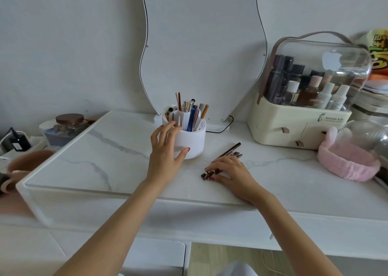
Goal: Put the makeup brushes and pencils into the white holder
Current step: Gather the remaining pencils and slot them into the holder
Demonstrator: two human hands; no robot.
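Observation:
The round white holder (194,138) stands on the marble tabletop (105,156), upright, with several brushes and pencils (192,113) sticking out of it. My left hand (164,149) cups the holder's left side, fingers spread, thumb against its front wall. To the right, a small bunch of brown makeup pencils (228,152) lies flat on the table. My right hand (230,172) lies over the bunch's near end, fingers curled onto the pencils. The pencils' middle is hidden under those fingers.
A wavy mirror (201,45) leans on the wall behind the holder, its cable (222,130) trailing right. A cream cosmetics case with a clear dome (304,99) stands at the right, a pink headband (348,164) before it. A lidded jar (69,124) sits off the left edge.

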